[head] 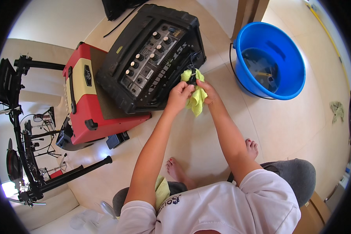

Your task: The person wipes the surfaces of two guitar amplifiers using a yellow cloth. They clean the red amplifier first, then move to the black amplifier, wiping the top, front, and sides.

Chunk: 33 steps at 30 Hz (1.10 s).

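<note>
In front of the black guitar amplifier (161, 58), both hands meet at a yellow-green cloth (196, 102). The cloth is bunched around a small black part (192, 79) on a thin black cable (194, 57), perhaps a plug. My left hand (180, 95) pinches the part between thumb and fingers. On the other side my right hand (209, 92) grips the cloth, its thumb near the black part. The amplifier lies tilted with its knob panel facing up, close to my left hand. My fingers and the cloth partly hide the part.
A blue bucket (295, 67) holding dark water and some submerged items stands at right. Left of the black amplifier is a red and cream Cort amplifier (89, 122). An electronic drum rack (20, 140) fills the far left. A grey-green rag (337, 111) lies on the tiled floor.
</note>
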Each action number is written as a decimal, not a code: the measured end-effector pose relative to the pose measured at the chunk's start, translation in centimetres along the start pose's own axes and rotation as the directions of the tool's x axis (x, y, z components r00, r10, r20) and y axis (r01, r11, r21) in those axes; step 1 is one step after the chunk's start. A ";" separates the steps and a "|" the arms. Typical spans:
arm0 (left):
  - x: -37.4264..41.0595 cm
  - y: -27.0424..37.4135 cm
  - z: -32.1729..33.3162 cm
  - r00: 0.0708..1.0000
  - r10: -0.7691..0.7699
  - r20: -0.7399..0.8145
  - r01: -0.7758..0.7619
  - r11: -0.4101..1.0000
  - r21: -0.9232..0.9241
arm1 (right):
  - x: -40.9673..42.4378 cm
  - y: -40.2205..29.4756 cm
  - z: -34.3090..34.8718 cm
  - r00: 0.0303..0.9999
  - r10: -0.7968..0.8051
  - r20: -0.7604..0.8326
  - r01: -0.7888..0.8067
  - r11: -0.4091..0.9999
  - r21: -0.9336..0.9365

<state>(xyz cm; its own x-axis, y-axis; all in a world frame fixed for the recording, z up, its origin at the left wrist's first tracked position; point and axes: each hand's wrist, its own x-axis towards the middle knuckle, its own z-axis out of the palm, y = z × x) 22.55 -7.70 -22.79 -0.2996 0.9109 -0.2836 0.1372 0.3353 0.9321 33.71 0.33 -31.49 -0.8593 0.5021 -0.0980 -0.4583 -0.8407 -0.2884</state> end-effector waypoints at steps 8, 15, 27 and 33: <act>0.1 -0.8 -1.1 1.000 0.018 -0.004 -0.018 0.992 -0.121 | 0.3 -1.4 2.6 0.982 -0.145 -0.118 0.084 0.905 -0.417; 0.4 -0.9 -0.7 0.997 0.023 -0.074 -0.017 0.996 0.082 | -0.8 -0.6 3.3 0.892 -0.321 -0.317 0.329 0.944 -0.031; 0.1 0.6 -0.7 0.999 -0.024 -0.036 0.023 0.999 -0.028 | -1.5 3.1 3.3 0.959 -0.264 -0.103 0.272 0.960 0.071; -0.1 1.4 -1.7 0.987 -0.147 0.070 0.152 0.986 -0.069 | -1.4 1.4 4.9 0.888 -0.449 -0.094 0.338 0.780 -0.527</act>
<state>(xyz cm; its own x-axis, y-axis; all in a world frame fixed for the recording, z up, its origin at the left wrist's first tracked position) 21.14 -7.68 -21.05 -0.2498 0.8664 -0.4324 0.0250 0.4521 0.8916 33.12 -2.52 -27.08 -0.5361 0.8429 -0.0470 -0.5284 -0.3785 -0.7599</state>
